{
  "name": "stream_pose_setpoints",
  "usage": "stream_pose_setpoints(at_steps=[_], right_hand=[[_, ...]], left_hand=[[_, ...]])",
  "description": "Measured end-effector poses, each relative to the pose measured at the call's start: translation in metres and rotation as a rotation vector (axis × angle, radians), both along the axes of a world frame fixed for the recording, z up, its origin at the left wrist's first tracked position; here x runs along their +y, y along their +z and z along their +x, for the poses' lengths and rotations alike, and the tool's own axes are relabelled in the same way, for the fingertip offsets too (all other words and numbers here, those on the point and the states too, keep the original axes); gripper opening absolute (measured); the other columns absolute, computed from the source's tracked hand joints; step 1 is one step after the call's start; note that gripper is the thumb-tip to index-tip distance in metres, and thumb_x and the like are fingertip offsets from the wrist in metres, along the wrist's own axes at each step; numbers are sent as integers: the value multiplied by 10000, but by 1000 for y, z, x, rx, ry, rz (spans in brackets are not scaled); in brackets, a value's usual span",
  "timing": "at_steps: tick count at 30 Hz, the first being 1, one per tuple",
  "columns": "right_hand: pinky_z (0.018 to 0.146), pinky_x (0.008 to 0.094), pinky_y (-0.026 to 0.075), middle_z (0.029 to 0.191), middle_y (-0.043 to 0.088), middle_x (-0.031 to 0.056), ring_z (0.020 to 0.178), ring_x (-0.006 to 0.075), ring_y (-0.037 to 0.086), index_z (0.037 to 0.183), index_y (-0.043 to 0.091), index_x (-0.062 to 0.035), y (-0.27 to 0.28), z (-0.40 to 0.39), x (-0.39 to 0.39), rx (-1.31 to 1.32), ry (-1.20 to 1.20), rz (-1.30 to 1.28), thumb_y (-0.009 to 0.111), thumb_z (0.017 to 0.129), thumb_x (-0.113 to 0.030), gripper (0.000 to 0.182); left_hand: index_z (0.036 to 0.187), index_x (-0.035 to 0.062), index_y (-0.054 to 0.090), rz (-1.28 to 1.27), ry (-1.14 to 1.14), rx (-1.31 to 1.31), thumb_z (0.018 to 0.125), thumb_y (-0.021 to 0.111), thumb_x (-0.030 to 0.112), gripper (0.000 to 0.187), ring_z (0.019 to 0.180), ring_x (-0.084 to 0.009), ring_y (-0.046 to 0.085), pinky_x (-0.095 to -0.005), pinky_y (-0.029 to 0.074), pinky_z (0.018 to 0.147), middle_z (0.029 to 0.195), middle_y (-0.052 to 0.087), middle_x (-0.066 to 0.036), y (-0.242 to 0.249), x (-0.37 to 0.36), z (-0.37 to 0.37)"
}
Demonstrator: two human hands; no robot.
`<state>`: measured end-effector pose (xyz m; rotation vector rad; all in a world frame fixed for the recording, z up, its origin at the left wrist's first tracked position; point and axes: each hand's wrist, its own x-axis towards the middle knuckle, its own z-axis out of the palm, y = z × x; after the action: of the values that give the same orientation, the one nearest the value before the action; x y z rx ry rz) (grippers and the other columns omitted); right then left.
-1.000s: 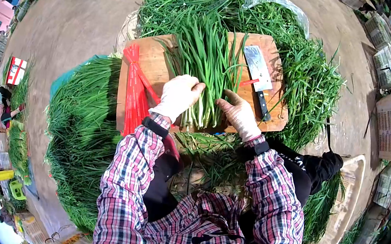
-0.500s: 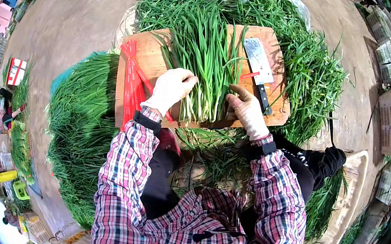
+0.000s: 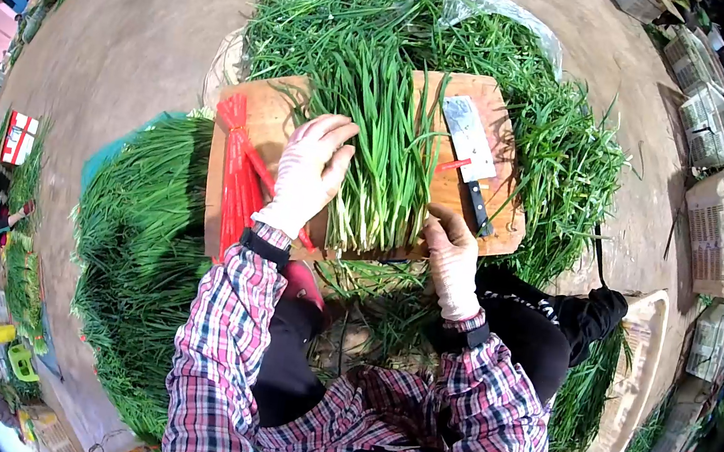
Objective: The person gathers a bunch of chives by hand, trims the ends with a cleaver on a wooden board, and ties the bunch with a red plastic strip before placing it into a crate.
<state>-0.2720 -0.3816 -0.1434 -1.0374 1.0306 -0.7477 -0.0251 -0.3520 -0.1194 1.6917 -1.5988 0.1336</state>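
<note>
Fingers on the left hand (image 3: 307,167) sit fairly close together, thumb apart; the right hand's (image 3: 452,262) are bent, and I can't tell if they're pinching any stalks. So, going across: red strips (image 3: 238,185) on the wooden board (image 3: 276,103), left hand, then the green bunch (image 3: 381,155) mid-board, pale ends toward the person, right hand at its lower right edge, cleaver (image 3: 469,139) beyond.

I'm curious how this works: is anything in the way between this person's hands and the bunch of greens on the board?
Nothing visible: the left hand and right hand flank the bunch, and the cleaver lies to its right.
</note>
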Motion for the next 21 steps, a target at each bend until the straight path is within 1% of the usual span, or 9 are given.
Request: stream_pose_setpoints(at_steps=[3, 5, 7, 10, 11, 14, 15, 18, 21], right_hand=[[680, 215, 461, 966, 629, 8, 788, 63, 541, 1215, 591, 15, -15, -11, -10, 103, -64, -93, 596, 939, -65, 287], [708, 218, 465, 990, 635, 12, 812, 71, 544, 1231, 586, 8, -27, -21, -16, 178, -50, -161, 601, 937, -63, 304], [669, 240, 468, 911, 656, 27, 752, 76, 543, 1245, 590, 13, -31, -25, -20, 289, -18, -177, 638, 924, -155, 366], [610, 268, 466, 734, 638, 69, 640, 102, 542, 1259, 602, -24, -42, -8, -26, 417, 8, -273, 683, 883, -278, 461], [673, 314, 506, 809, 683, 134, 692, 188, 639, 1262, 605, -53, -48, -8, -25, 541, 99, -280, 667, 880, -305, 461], [838, 392, 516, 1029, 687, 196, 971, 345, 657, 1258, 595, -56, -38, 13, -15, 668, 266, -452, 613, 882, -342, 473], [847, 383, 514, 1021, 692, 184, 977, 344, 655, 1268, 584, -55, -30, 17, -15, 748, 316, -455, 619, 872, -332, 484], [866, 366, 509, 1060, 689, 178, 1015, 328, 648, 1270, 576, -32, -19, 15, -21, 675, 300, -345, 608, 880, -307, 478], [836, 302, 507, 1061, 705, 168, 950, 234, 682, 1284, 564, -5, -47, 0, -33, 461, 217, -251, 629, 896, -260, 469]], left_hand=[[1072, 53, 659, 78, 122, 149, 888, 617, 87, 193, 1003, -288, 619, -357, 490, 870, 1103, 641, -142, 6, 10, 0], [900, 25, 687, 170, 134, 219, 891, 639, 151, 135, 770, -261, 650, -326, 506, 714, 827, 667, -151, 12, 22, 5], [852, 30, 692, 631, 226, 154, 916, 607, 325, 314, 748, -293, 655, -354, 502, 704, 739, 649, -178, 29, 34, 6], [787, 52, 672, 917, 101, 38, 941, 357, 598, 649, 838, -387, 637, -492, 480, 753, 819, 657, -201, 15, 39, 2], [808, 51, 666, 859, 71, 36, 943, 403, 563, 591, 825, -386, 642, -488, 486, 741, 811, 665, -199, 1, 45, -5], [861, 45, 648, 879, 82, -54, 937, 504, 470, 455, 809, -394, 631, -482, 483, 724, 770, 648, -210, -10, 38, -20], [850, 54, 647, 776, 58, -45, 936, 504, 473, 451, 809, -388, 633, -480, 484, 730, 785, 653, -204, -10, 38, -23], [929, 53, 676, 916, 71, 2, 933, 504, 469, 450, 872, -379, 641, -466, 488, 780, 857, 663, -218, -1, 36, -27], [976, 77, 692, 794, 48, 123, 935, 471, 498, 477, 914, -360, 649, -449, 497, 811, 893, 685, -195, -6, 46, -6]])
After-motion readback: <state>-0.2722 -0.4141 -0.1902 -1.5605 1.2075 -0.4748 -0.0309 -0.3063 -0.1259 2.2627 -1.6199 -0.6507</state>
